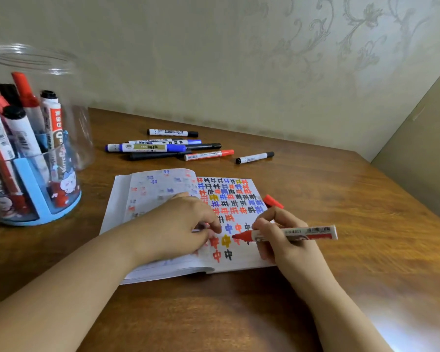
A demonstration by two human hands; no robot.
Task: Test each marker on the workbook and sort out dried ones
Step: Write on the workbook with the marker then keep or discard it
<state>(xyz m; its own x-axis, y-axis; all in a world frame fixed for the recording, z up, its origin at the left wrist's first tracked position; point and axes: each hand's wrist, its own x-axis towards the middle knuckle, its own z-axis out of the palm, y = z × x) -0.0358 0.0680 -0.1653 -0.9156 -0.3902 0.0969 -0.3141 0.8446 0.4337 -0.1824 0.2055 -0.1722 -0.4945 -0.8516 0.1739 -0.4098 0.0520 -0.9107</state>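
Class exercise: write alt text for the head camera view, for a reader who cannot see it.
A person's right hand writes with a red marker on an open workbook full of coloured characters, while the left hand presses the page flat. Its red cap lies beside the book; loose markers lie beyond, and a clear jar holds more.

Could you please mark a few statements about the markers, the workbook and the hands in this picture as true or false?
1. The right hand holds an uncapped red marker with its tip at the workbook page. True.
2. The left hand is lifting a marker out of the clear jar. False: it presses on the open workbook.
3. Several capped markers lie on the table beyond the workbook. True.
4. The clear jar is empty. False: markers stand in it.
5. A red cap lies at the workbook's right edge. True.
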